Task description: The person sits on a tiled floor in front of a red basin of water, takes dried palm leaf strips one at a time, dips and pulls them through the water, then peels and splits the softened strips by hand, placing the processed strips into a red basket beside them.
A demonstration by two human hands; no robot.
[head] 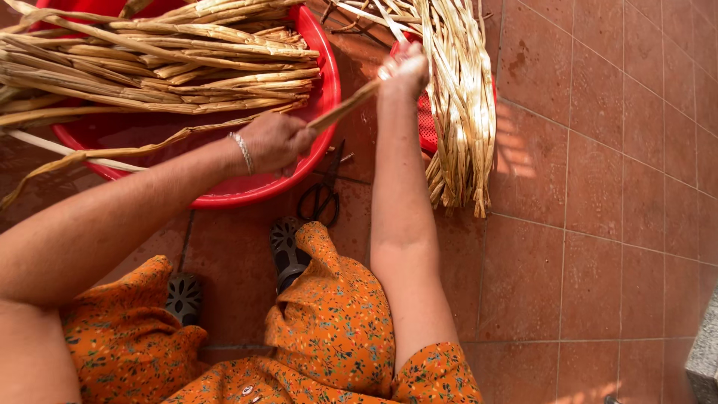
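Head view, looking down at a person sitting low over a tiled floor [598,224].

Left hand [273,141], centre of frame, bracelet [242,152] at the wrist: fingers curled shut around the near end of a single dried stalk [345,107]. Right hand [404,69], upper centre: closed on the far end of the same stalk, fist tight. The stalk runs taut on a diagonal between the two fists, above the floor and just past the rim of the red basin [247,191].

The basin fills the upper left and is heaped with more dried stalks [157,67], lying mostly crosswise; one long thin strand trails over its rim toward the lower left. A second bundle of flat, pale strips [460,112] lies at upper centre-right across a red basket [428,127], ends fanned out on the tiles.

Black scissors [321,196] lie on the floor just below the basin, between the two forearms, untouched. Dark sandals [288,251] and an orange flowered dress [329,329] fill the bottom.

Judgement: the step in hand looks like working one stalk by pulling it between both hands, straightening or splitting it; which, I cannot tell. The next move would call for an even grip at both ends, so the stalk does not snap or slip.
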